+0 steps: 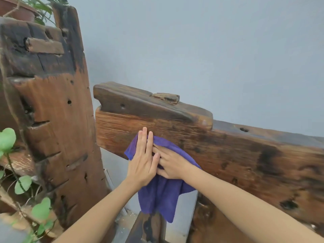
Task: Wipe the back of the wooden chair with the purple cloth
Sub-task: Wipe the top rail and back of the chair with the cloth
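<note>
- Head view, looking forward and down: both bare hands press on a purple cloth (157, 195) against the broad wooden back of a chair (228, 155).
- Left hand (142, 160) lies flat and fully open, fingers straight and close together, pointing up; its palm covers the left part of the cloth and its fingertips reach past the cloth's top edge onto bare wood.
- Right hand (172, 163) lies just right of the left hand, touching it; its fingers are spread loosely and point left, partly tucked under the left hand's fingers, pressing the cloth flat rather than gripping it.
- Both forearms come in from the near edge, the left from lower left, the right from lower right.
- Cloth sits at the left end of the chair back, near its lower edge; its lower half hangs free below the hands, in front of a dark wooden piece (149, 227).
- Chair back is a thick, worn plank with dark stains and small holes, running off to the right; a darker wooden block (140, 102) caps its top left.
- Left of it stands a tall, weathered wooden post (57, 128), apart from the plank.
- Green leaves (22, 185) show at the near left, and a potted plant (21, 9) at the top left.
- Behind everything is a plain grey wall (210, 50).
</note>
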